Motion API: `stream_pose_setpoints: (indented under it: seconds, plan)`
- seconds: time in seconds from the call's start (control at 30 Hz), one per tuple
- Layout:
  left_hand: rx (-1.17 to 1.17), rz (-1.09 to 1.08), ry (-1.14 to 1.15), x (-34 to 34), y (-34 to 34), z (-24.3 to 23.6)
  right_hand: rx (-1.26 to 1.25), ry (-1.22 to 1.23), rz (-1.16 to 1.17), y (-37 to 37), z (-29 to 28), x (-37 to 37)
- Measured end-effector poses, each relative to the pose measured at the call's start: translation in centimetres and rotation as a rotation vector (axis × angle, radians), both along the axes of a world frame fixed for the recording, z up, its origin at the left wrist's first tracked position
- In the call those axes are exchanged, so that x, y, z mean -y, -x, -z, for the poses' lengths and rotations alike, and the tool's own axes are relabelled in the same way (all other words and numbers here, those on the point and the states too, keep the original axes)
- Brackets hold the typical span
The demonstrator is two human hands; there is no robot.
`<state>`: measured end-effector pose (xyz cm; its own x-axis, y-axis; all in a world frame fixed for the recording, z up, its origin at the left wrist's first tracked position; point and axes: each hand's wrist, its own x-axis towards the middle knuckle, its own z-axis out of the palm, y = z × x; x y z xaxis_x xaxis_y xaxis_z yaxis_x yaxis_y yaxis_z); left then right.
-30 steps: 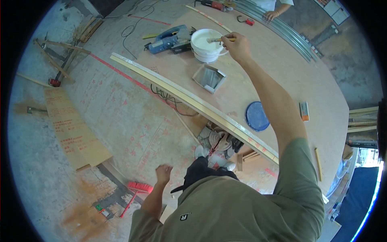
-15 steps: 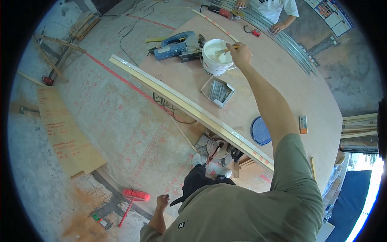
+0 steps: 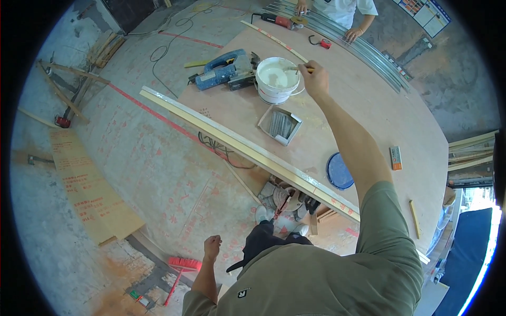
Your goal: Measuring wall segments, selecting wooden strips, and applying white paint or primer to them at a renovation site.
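Observation:
My right hand [image 3: 315,79] is closed round the wooden handle of a brush [image 3: 291,68]. Its other end reaches over the rim into a white bucket [image 3: 273,96] of thick white liquid; how deep it dips I cannot tell. Out to the lower left, away from the board, my left hand [image 3: 212,245] hangs with its fingers curled and nothing showing in it. Beside the bucket lies a blue power tool [image 3: 217,76], and nearer me sits an open box of thin metal strips [image 3: 283,126]. A round blue lid [image 3: 340,171] rests under my right forearm.
A long pale strip [image 3: 247,150] runs along the near edge of the wooden worktop [image 3: 369,113]. Across it, a co-worker's hands [image 3: 353,35] touch metal profiles [image 3: 363,52] near a red angle grinder [image 3: 276,20]. A red broom [image 3: 184,263] stands at lower left.
My right hand has shifted slightly, and the brush now lies flatter across the bucket's right rim. My left hand has risen a little. The whole view has tilted slightly.

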<state>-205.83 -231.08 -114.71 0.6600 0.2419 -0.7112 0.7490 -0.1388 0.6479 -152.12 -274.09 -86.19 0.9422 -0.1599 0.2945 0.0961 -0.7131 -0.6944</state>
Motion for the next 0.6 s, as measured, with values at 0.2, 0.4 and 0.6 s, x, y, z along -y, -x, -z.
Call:
stream_pose_setpoints:
  seconds: [0.2,0.4,0.6]
  plan:
    - [-0.083,-0.001,0.051,-0.8,3.6,1.7,-0.081,-0.519,0.314,-0.1,2.7,2.0]
    - [-0.127,0.06,0.036,-1.7,4.4,2.8,-0.279,-1.898,0.246,1.4,8.0,2.0]
    - [-0.024,0.052,0.006,-0.7,1.5,1.2,-0.215,-2.088,-0.108,4.6,8.1,-1.2]
